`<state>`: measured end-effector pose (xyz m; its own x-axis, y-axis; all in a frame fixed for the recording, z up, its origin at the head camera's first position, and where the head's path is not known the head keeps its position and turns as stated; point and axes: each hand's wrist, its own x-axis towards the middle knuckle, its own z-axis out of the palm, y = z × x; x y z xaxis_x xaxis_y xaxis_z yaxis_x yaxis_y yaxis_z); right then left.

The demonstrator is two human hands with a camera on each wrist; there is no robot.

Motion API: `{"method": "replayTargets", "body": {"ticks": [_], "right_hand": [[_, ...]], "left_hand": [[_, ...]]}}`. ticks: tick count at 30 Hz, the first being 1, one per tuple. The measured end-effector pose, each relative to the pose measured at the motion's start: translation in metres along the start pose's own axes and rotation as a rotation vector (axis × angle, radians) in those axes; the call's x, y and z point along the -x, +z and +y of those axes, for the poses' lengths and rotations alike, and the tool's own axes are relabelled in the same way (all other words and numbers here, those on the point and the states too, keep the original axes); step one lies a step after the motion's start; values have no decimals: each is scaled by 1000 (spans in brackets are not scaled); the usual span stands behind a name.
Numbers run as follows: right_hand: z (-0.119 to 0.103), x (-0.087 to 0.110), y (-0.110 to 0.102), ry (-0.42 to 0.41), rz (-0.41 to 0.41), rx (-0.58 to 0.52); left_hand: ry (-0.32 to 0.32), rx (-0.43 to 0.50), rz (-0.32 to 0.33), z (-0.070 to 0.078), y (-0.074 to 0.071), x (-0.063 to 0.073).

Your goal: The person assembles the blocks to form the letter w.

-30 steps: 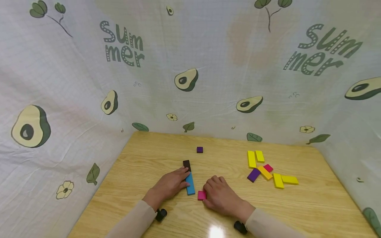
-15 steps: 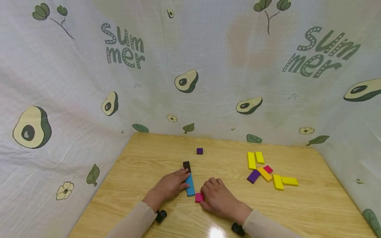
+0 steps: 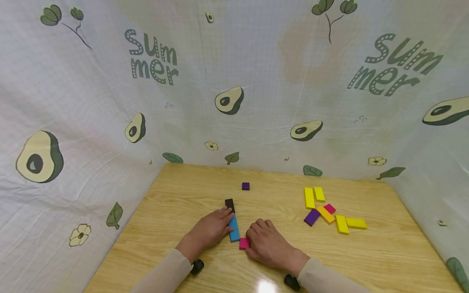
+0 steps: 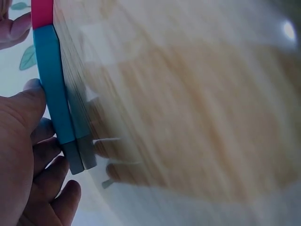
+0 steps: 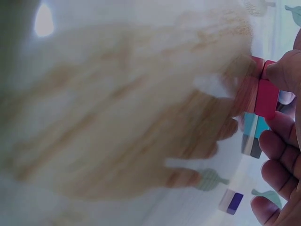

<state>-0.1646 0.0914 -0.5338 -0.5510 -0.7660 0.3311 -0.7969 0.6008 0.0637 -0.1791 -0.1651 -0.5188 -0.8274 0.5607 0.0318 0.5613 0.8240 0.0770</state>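
A black block [image 3: 229, 204] and a longer blue block [image 3: 234, 232] lie end to end on the table. My left hand [image 3: 207, 232] rests along their left side, fingertips on them near the join, thumb against the blue block's edge. Between thumb and index finger, my right hand [image 3: 270, 246] pinches a small pink block [image 3: 243, 243]. That pink block sits at the blue one's near right corner and seems to touch it. The left wrist view has the pink block [image 4: 42, 14] in line with the blue block's end.
A small purple block [image 3: 246, 186] lies beyond the black one. To the right are several yellow blocks [image 3: 342, 224], an orange block [image 3: 325, 214], a larger purple block [image 3: 312, 217] and a pinkish-red block [image 3: 330, 208]. A printed cloth [image 3: 264, 122] borders the wooden table [image 3: 278, 203].
My right hand has slid the small pink block left, up to the blue block's near end. The left hand stays on the blue and black blocks.
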Motion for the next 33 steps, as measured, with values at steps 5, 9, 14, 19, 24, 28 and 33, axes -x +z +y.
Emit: {"method": "replayTargets", "body": {"ticks": [5, 9, 14, 19, 24, 28, 33], "right_hand": [[0, 0, 1, -4, -4, 1], [1, 0, 1, -7, -3, 3], [0, -1, 0, -9, -9, 9], [1, -1, -1, -6, -22, 0], [0, -1, -2, -6, -18, -1], [0, -1, -1, -2, -15, 0], [0, 0, -1, 6, -22, -6]], "left_hand": [[3, -13, -6, 0, 0, 0], [3, -8, -16, -1, -1, -1], [0, -9, -16, -2, 1, -1], [-6, 4, -18, -3, 1, -2], [-11, 14, -18, -3, 1, -2], [-8, 24, -10, -3, 2, -1], [-3, 25, -2, -3, 2, -1]]}}
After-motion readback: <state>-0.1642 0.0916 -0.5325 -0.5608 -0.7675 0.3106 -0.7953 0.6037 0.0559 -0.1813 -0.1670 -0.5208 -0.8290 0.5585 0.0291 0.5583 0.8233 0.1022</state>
